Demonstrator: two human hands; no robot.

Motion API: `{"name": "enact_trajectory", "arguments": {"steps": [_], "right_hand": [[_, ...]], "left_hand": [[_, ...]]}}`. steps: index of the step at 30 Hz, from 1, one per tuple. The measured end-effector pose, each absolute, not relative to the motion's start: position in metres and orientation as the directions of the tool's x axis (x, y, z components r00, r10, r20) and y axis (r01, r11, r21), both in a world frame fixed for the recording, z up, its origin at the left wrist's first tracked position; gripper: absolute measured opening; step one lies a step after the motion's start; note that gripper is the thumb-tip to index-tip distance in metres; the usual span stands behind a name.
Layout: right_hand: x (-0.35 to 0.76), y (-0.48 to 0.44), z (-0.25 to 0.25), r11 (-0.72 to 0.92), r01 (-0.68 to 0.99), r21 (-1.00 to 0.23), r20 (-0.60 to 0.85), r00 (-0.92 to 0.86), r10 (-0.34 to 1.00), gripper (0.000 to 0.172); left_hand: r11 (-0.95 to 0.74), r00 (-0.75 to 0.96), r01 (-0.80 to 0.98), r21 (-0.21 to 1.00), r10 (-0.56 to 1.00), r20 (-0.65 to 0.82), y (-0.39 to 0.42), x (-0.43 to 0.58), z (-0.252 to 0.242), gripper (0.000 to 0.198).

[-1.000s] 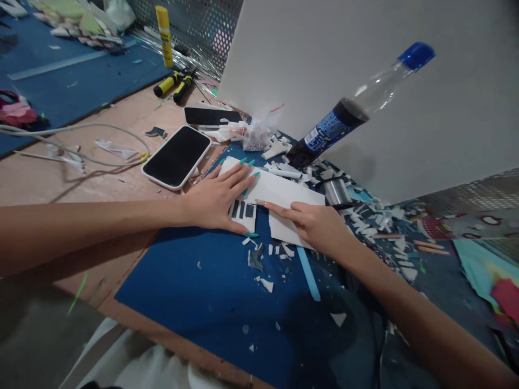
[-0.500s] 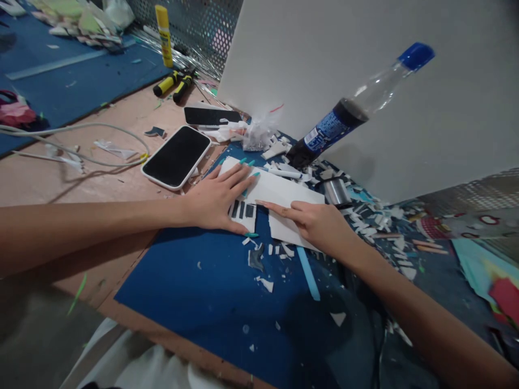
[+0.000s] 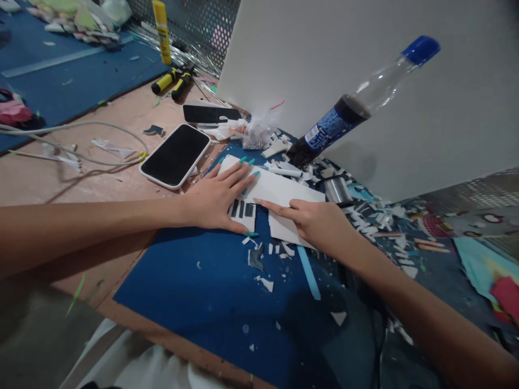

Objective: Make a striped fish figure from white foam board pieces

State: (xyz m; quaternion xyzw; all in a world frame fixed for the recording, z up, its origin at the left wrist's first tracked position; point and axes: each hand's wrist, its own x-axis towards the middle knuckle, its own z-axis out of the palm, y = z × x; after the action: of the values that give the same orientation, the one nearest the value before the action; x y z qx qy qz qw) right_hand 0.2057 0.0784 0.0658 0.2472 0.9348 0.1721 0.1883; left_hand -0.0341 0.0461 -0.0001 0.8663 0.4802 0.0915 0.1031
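Bench (image 3: pixel 109 186), wooden, reddish-brown: a smartphone in a white case (image 3: pixel 175 156) lies screen up, with a grey looped cable (image 3: pixel 97 123) at its left. Beyond it, a second, black-screened phone (image 3: pixel 208 114) lies beside a clear plastic bag with a red edge (image 3: pixel 259 132). Upper left: a yellow cylindrical glue stick (image 3: pixel 162 35) stands upright behind yellow-and-black-handled pliers (image 3: pixel 164 82). Centre right: a clear, blue-capped plastic bottle of dark liquid (image 3: pixel 330 128) appears slanted before a large, plain white board (image 3: pixel 300 59); nearer, a silvery spool (image 3: pixel 338 190) sits among scraps.
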Motion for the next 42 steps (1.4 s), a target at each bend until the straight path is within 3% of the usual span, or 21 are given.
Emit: {"name": "enact_trajectory", "arguments": {"steps": [6,12,33,42], "right_hand": [[0.201,0.08,0.066,0.846,0.388,0.365,-0.294,-0.814,0.5,0.059],[0.201,0.085,0.058,0.851,0.39,0.353,-0.292,-0.818,0.496,0.065],[0.215,0.087,0.054,0.835,0.365,0.412,-0.254,-0.834,0.49,0.065],[0.24,0.089,0.056,0.825,0.36,0.435,-0.256,-0.83,0.496,0.071]], "left_hand": [[-0.519,0.528,0.812,0.265,0.848,0.044,0.046,-0.034,0.0,0.112],[-0.506,0.515,0.821,0.266,0.856,0.04,0.046,-0.033,0.001,0.113],[-0.532,0.53,0.823,0.199,0.845,0.07,0.045,-0.033,0.0,0.11],[-0.519,0.523,0.821,0.237,0.851,0.051,0.046,-0.032,0.0,0.114]]}}
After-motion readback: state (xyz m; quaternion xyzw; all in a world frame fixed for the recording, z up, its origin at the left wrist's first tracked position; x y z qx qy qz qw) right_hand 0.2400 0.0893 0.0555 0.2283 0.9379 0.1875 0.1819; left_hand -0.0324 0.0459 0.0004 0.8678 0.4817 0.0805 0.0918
